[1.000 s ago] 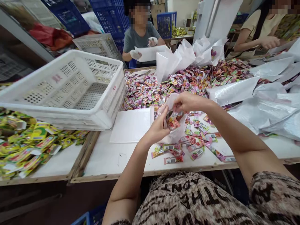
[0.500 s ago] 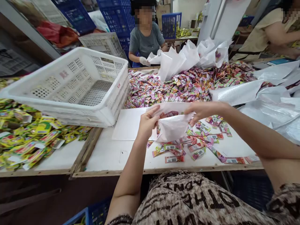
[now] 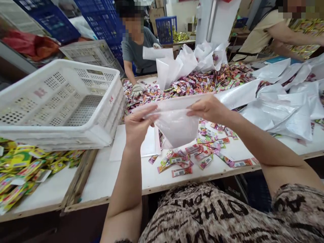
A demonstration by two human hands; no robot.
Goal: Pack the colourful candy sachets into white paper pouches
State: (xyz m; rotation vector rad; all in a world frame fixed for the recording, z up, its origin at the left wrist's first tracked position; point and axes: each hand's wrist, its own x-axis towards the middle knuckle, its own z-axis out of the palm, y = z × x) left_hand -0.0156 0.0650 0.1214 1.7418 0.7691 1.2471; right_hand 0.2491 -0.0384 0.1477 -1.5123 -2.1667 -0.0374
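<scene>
While held, bag (image 3: 174,125) spans left hand (image 3: 138,126), right hand (image 3: 209,108).

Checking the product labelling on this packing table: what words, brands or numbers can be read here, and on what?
"OTH": large dark letters on the patterned top the person wears; the rest of its print is unclear.
Red marks on the white plastic crate: too blurred to read.
Sachets: barcodes and print too small to read.

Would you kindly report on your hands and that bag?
Left hand, right hand pinching top edges of white plastic bag. Held above table. Nothing in the way.
</scene>
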